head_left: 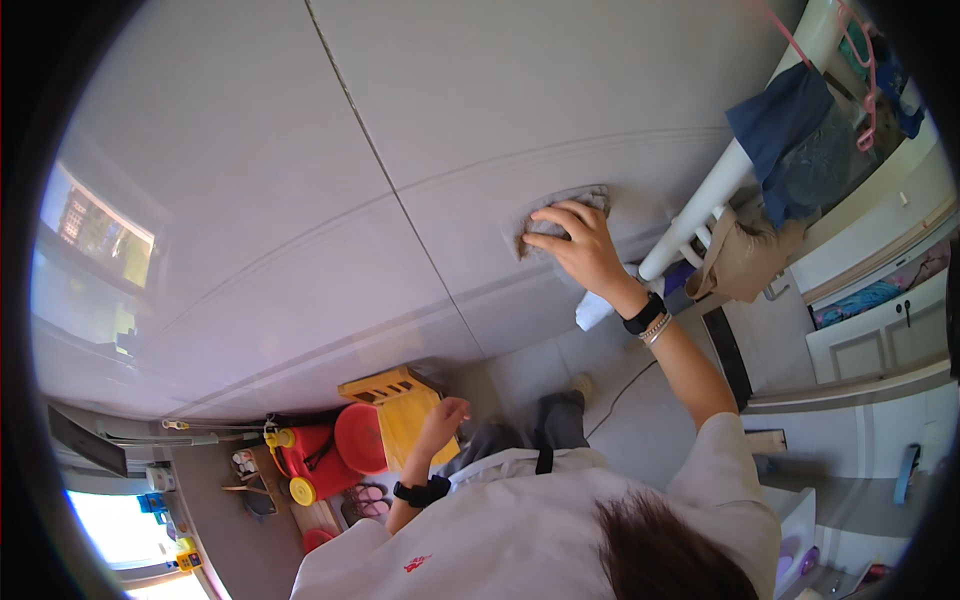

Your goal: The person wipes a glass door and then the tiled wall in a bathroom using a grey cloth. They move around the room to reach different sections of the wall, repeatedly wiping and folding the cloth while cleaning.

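My right hand (pixel 580 245) presses a grey cloth (pixel 595 197) flat against the glossy light-grey tiled wall (pixel 530 100), fingers spread over it. A dark wristband and a beaded bracelet circle that wrist. The cloth's edges show above and left of my fingers; its middle lies under them. My left hand (pixel 440 425) hangs low in front of my body with its fingers loosely bent. Nothing shows in it. Behind it, as seen here, is a yellow wooden stool (pixel 400 425). A dark band sits on the left wrist too.
A white pipe (pixel 690 220) runs beside the wall at right, with a dark blue cloth (pixel 785 115) and a tan bag (pixel 745 255) hanging by it. At lower left stand a red sprayer tank (pixel 315 465), a red basin (pixel 360 438) and pink slippers (pixel 370 500). A thin cable (pixel 620 395) crosses the floor.
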Demonstrator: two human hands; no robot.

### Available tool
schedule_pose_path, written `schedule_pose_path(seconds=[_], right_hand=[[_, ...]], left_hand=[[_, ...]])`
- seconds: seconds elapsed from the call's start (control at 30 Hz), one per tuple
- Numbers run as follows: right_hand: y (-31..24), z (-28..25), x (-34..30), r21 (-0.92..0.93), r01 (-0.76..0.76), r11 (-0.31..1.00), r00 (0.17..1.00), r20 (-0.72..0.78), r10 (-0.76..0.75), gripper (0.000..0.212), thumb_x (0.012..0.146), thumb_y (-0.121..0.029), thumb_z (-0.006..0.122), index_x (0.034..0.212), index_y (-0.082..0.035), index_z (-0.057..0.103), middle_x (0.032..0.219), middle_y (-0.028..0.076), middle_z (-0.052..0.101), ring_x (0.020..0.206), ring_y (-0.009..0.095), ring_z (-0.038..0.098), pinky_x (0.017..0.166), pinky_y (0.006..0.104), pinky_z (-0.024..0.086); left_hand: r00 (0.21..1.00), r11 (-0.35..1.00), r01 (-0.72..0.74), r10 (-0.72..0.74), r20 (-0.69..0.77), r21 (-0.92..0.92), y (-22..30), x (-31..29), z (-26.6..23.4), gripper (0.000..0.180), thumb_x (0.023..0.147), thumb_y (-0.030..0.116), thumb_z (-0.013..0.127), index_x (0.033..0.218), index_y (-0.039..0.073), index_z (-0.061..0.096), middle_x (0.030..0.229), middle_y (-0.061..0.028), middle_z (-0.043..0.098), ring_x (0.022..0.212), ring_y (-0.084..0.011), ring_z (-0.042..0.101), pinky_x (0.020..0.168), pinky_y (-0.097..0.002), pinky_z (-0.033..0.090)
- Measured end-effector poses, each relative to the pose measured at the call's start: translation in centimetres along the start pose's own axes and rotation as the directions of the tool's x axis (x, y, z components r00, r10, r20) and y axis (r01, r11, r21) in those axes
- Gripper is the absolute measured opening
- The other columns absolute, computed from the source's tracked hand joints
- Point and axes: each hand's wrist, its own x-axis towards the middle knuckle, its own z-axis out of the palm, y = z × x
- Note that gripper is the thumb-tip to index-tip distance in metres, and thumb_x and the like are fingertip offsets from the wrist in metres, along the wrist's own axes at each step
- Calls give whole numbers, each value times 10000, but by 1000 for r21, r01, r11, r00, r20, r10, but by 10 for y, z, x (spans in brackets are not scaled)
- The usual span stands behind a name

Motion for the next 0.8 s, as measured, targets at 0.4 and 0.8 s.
schedule_pose_path(seconds=[0.4,0.8], right_hand=[[53,-44,9,69,-469,880,644,-656,394,414,817,78,445,1229,39,462,1255,200,444,1134,335,463,968,391,368],[-20,74,3,226,-485,845,595,-623,508,463,790,42,435,1253,44,451,1314,227,344,1153,374,388,981,449,314]], left_hand=[[998,999,4,-2,-56,34,-25,2,6,229,901,199,518,1019,16,590,817,-89,658,767,-153,624,693,-271,473],[990,993,108,-103,-96,49,-20,-9,2,216,907,109,468,1047,-24,565,842,-100,641,817,-160,616,760,-265,474]])
